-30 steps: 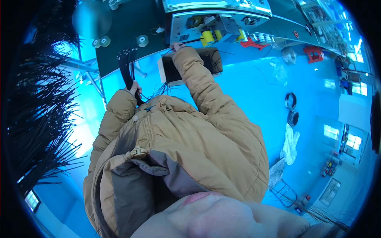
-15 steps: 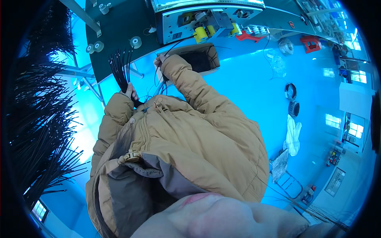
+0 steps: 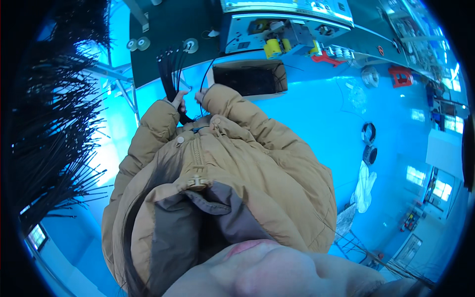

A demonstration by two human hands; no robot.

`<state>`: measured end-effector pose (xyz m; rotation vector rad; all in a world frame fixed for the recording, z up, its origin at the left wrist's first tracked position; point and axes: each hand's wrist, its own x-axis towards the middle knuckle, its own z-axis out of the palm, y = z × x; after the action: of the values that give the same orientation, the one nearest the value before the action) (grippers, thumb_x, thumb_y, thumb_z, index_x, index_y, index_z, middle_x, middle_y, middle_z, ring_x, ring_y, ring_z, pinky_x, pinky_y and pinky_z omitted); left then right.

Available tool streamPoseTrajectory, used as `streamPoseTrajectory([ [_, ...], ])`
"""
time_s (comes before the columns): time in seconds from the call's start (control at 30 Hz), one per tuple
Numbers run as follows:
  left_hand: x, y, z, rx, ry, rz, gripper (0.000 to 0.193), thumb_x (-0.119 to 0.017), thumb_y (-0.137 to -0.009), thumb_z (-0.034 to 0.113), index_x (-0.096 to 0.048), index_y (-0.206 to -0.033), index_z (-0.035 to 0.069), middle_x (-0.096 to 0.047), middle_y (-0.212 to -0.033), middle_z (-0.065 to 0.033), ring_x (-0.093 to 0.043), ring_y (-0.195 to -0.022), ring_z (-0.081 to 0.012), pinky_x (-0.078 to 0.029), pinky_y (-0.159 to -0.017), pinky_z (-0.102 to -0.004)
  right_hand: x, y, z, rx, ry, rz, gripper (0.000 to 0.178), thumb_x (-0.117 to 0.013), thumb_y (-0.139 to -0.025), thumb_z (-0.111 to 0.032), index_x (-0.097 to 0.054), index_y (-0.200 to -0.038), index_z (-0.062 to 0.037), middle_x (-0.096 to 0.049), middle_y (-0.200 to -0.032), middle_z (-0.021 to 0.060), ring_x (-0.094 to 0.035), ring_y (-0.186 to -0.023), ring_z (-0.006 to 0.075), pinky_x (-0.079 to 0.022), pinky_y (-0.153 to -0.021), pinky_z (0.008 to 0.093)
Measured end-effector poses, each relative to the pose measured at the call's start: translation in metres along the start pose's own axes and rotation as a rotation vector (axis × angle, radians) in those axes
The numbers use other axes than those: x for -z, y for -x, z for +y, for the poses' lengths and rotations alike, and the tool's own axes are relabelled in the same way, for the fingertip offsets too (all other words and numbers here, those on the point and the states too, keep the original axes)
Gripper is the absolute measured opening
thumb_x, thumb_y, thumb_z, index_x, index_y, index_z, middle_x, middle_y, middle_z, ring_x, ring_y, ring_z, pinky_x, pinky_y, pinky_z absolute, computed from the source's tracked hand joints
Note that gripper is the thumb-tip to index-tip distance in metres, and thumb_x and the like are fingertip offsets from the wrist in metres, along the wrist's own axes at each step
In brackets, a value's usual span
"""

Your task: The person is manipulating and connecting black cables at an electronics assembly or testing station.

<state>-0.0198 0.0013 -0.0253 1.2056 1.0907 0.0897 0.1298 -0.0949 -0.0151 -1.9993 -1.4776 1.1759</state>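
Observation:
My left hand point(image 3: 179, 100) is wrapped round a bundle of thin black wires point(image 3: 169, 81). Their upper ends fan out over the edge of the dark green bench, and the lower part drops toward my jacket. Close beside it on the right, my right hand point(image 3: 200, 95) is closed on a single black wire point(image 3: 206, 74), which curves up from the fingers. Part of this hand is hidden behind its sleeve cuff. A tabletop machine point(image 3: 287, 32) with yellow rollers point(image 3: 272, 48) on its front stands beyond my right hand.
An open cardboard box point(image 3: 283, 81) sits below the machine, right of my hands. Tape rolls point(image 3: 190, 45) lie on the green bench point(image 3: 170, 22). Many black wires point(image 3: 54, 123) hang at the left. A red stand point(image 3: 400, 76) and black coils point(image 3: 368, 132) are on the blue floor.
My right hand has come nearer to my left hand, and its wire has moved away from the machine's yellow rollers. The whole view has shifted a little.

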Motion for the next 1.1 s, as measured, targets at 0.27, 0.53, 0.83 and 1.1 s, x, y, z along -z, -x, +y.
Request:
streamPoseTrajectory([
  [0.27,0.01,0.008,0.002,-0.103,-0.163,-0.056,0.039,-0.044,-0.083,0.044,-0.057,-0.09,0.007,-0.053,-0.073,-0.0008,-0.046,-0.053,-0.0077,-0.038,-0.049,-0.0228,-0.016,0.005,-0.022,0.307,0.367,-0.211,0.03,-0.04,-0.082,-0.036,-0.058,-0.08,-0.0111,-0.056,-0.067,0.0118,-0.054,-0.066,0.0292,-0.041,-0.061,0.0409],
  [0.53,0.01,0.022,0.031,-0.195,0.136,-0.066,0.038,-0.045,-0.082,0.043,-0.051,-0.077,0.006,-0.05,-0.064,-0.002,-0.046,-0.052,-0.012,-0.039,-0.051,-0.0261,-0.034,-0.012,-0.029,0.214,-0.003,-0.034,0.032,-0.05,-0.077,-0.039,-0.059,-0.086,-0.0088,-0.059,-0.077,0.0109,-0.057,-0.068,0.0241,-0.044,-0.064,0.0362],
  [0.83,0.08,0.012,0.106,-0.921,0.102,-0.512,0.1,-0.054,-0.061,0.066,-0.016,-0.131,0.007,-0.031,-0.127,-0.0152,-0.033,-0.117,-0.0227,-0.029,-0.094,-0.0377,0.05,-0.024,-0.122,0.362,-0.387,-0.342,0.023,-0.047,-0.078,-0.03,-0.055,-0.079,-0.0084,-0.058,-0.065,0.0058,-0.057,-0.061,0.0166,-0.045,-0.063,0.0291],
  [1.1,0.058,-0.013,0.067,-0.443,0.299,-0.403,0.039,-0.052,-0.079,0.04,-0.05,-0.08,0.001,-0.049,-0.056,-0.0053,-0.05,-0.052,-0.0153,-0.041,-0.051,-0.0277,0.077,-0.137,-0.137,0.255,-1.199,-0.416,0.034,-0.037,-0.086,-0.036,-0.044,-0.078,-0.0036,-0.052,-0.072,0.0088,-0.051,-0.072,0.0231,-0.043,-0.075,0.0436],
])
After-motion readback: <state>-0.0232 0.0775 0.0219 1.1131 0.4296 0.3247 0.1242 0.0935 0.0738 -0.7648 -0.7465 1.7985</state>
